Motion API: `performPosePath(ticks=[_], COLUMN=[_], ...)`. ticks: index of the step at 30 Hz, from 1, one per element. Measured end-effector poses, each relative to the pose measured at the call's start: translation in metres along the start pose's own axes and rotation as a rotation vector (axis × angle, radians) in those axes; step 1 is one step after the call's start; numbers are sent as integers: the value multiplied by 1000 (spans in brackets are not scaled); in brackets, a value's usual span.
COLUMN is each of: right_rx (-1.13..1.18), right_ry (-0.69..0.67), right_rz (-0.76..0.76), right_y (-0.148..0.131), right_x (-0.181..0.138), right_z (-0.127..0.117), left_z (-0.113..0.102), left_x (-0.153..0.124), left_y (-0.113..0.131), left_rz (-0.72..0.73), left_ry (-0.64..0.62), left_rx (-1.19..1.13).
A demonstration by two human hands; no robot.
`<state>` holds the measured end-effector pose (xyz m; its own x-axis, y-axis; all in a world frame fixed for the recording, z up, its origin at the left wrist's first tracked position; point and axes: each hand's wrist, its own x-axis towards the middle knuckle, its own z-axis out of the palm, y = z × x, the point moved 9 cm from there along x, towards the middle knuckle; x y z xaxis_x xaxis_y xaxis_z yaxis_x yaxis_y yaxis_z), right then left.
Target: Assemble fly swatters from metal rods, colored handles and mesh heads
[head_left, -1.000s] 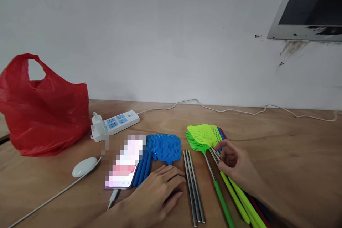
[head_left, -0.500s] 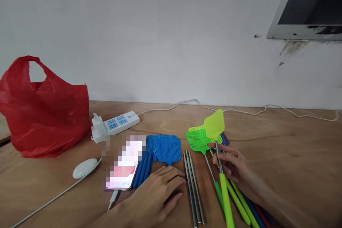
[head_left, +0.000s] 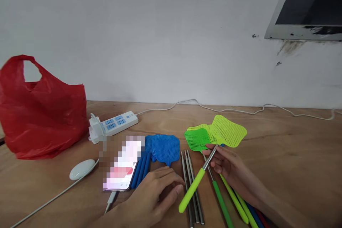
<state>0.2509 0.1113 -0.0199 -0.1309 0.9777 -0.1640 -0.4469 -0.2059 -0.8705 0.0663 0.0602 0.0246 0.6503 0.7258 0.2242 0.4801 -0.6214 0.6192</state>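
Note:
In my right hand (head_left: pixel 229 165) is a yellow-green fly swatter (head_left: pixel 194 188), gripped by its metal shaft just below the mesh head. It slants, head to the upper right and handle to the lower left. Beneath it lie a green fly swatter (head_left: pixel 197 139) and other swatters with yellow-green handles (head_left: pixel 236 201), partly hidden by my hand. Several bare metal rods (head_left: pixel 191 176) lie between my hands. My left hand (head_left: pixel 160 188) rests on the table with curved fingers and the thumb apart, holding nothing. Just beyond it are blue swatter heads (head_left: pixel 166 148) and blue handles (head_left: pixel 141 171).
A phone (head_left: pixel 123 167) with a lit, blurred screen lies left of the blue handles. Farther left are a white power strip (head_left: pixel 121 123), a white oval device (head_left: pixel 83 168) and a red plastic bag (head_left: pixel 45 114). A white cable (head_left: pixel 199 104) runs along the wall.
My right hand has turned the yellow-green swatter: its head has swung to the right and its handle to the left, over the metal rods. My left hand has stayed nearly in place.

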Motion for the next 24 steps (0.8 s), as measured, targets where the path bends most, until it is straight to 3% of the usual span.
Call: performPosePath(ticks=[9,24], right_rx=[-3,-10], right_ry=[-85,20], right_rz=[-26,-117], right_y=[2,-3], right_x=[-9,-11], right_z=[15,4], left_z=[11,16], left_x=[-4,-7], left_y=[-21,-22], left_rz=[-234,-296], left_ry=[-40,-162], left_rx=[-93,-180])
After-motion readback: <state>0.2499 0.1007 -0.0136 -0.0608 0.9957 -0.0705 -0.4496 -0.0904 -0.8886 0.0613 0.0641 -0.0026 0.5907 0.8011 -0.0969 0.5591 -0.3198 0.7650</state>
